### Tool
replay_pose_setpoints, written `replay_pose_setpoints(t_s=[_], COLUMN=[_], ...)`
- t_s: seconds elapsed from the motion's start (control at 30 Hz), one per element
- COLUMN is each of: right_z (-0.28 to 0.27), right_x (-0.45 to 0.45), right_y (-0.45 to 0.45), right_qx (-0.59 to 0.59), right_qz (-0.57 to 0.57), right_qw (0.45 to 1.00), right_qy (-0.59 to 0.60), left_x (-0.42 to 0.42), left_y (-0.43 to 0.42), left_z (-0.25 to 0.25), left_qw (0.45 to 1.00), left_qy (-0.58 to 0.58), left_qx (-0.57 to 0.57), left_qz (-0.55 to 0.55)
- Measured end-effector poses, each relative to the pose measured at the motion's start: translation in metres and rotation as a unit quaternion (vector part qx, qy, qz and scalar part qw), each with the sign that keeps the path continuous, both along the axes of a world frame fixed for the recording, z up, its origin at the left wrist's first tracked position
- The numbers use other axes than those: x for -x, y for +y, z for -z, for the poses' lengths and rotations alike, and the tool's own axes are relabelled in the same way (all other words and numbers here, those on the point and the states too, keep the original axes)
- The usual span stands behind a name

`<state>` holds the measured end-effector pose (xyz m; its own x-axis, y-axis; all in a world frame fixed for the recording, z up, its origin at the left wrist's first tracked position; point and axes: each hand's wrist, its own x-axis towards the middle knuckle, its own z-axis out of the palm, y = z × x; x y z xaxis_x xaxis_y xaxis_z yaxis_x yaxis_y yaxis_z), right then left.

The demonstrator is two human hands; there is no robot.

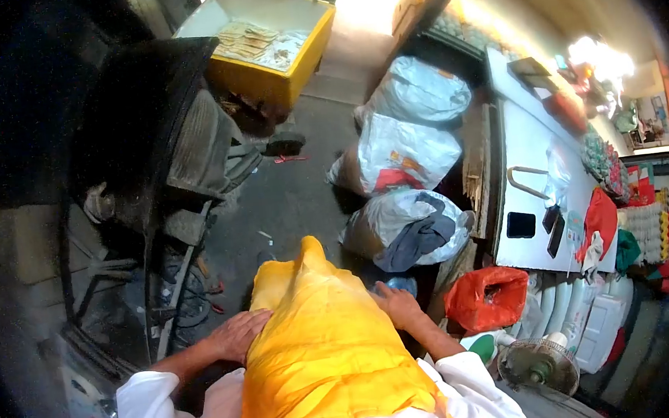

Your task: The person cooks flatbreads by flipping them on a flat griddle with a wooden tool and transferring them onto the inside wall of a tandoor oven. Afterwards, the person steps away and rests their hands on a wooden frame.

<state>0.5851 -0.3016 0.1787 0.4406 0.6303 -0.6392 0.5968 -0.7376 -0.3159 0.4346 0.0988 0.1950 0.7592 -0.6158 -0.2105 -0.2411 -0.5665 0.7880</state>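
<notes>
A yellow apron covers the front of the body, over a white garment. My left hand lies flat against the apron's left side, its fingers stretched out and pointing inward. On the apron's right side, my right hand rests near the edge with its fingers apart and partly bent, and nothing shows in it. Just beyond that hand sits a white sack with a dark grey cloth draped over it.
More white sacks line the right. A white table bears a phone. A red bag and a fan stand near right. Left are a black-framed cart and a yellow bin of flat pieces.
</notes>
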Motion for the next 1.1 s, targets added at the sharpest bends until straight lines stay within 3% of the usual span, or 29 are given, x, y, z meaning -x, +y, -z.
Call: replay_pose_setpoints(t_s=[0.13,0.2,0.3,0.4,0.53,0.63,0.73,0.77,0.83,0.97,1.1], right_z=[0.030,0.040,0.007,0.035,0.013,0.000,-0.012,-0.015,-0.023,-0.056,-0.080], right_x=[-0.038,-0.060,-0.112,-0.152,-0.217,-0.274,-0.326,-0.341,-0.373,-0.432,-0.492], right_y=[0.020,0.037,0.088,0.111,0.153,0.178,0.189,0.190,0.188,0.179,0.171], right_qx=[-0.064,-0.144,-0.186,-0.218,-0.190,-0.207,-0.260,-0.258,-0.359,-0.355,-0.378], right_qz=[-0.003,0.075,0.119,0.109,0.129,0.150,0.195,0.203,0.304,0.371,0.410], right_qw=[0.998,0.987,0.974,0.970,0.973,0.964,0.931,0.929,0.864,0.823,0.766], right_qy=[-0.022,0.006,0.045,0.021,-0.032,-0.071,-0.167,-0.173,-0.176,-0.244,-0.319], left_x=[-0.032,-0.046,-0.064,-0.111,-0.207,-0.272,-0.337,-0.362,-0.411,-0.484,-0.519], left_y=[0.008,0.015,0.033,0.058,0.101,0.139,0.154,0.153,0.141,0.107,0.092], left_z=[-0.016,-0.019,-0.002,0.004,-0.030,-0.025,-0.014,-0.017,-0.022,-0.026,-0.022], left_qw=[0.999,0.999,0.998,0.995,0.994,0.950,0.952,0.952,0.975,0.978,0.987], left_qy=[0.022,0.031,-0.040,-0.033,-0.010,0.059,-0.007,-0.013,-0.132,-0.163,-0.111], left_qx=[-0.023,-0.041,-0.045,-0.084,-0.104,-0.274,-0.302,-0.301,-0.152,-0.074,0.000], left_qz=[-0.004,-0.002,-0.020,-0.037,0.009,0.139,0.053,0.062,-0.091,-0.108,-0.117])
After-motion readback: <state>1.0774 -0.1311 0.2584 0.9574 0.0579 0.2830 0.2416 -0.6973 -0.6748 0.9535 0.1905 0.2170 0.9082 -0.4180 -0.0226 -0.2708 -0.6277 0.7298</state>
